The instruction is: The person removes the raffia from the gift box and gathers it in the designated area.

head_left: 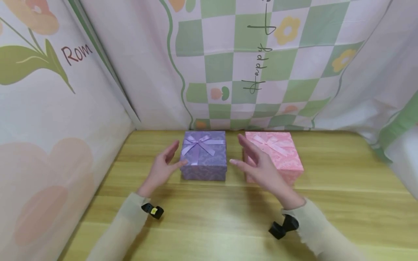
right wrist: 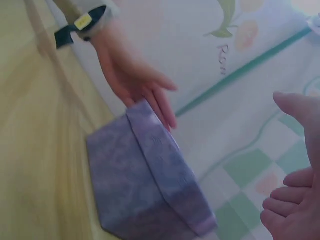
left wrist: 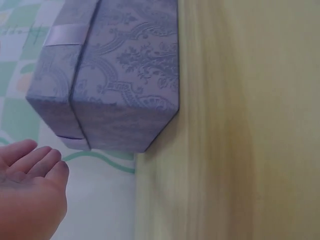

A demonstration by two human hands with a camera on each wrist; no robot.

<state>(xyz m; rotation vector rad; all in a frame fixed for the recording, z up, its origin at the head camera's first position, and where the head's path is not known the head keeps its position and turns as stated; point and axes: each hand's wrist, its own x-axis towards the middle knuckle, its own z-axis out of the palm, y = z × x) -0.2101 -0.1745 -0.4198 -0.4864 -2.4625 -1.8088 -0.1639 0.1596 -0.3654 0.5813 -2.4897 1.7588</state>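
Observation:
A purple gift box (head_left: 209, 154) with a lilac ribbon bow on its lid sits on the wooden table, its lid on. To its left is my left hand (head_left: 164, 165), fingers extended and thumb near the box's front left corner. My right hand (head_left: 261, 166) hovers between the two boxes, thumb and fingers spread towards the purple box's right side, holding nothing. Partly hidden behind that hand stands a pink gift box (head_left: 287, 156), also lidded and tied with a bow. In the left wrist view, the fingers (left wrist: 42, 162) lie beside the purple box's end.
The wooden table (head_left: 209, 217) reaches back to a hanging cloth (head_left: 218, 69) printed with checks and flowers. Another printed curtain (head_left: 58, 119) borders the left side, and white fabric hangs at the right. Both wrists wear black straps with small devices.

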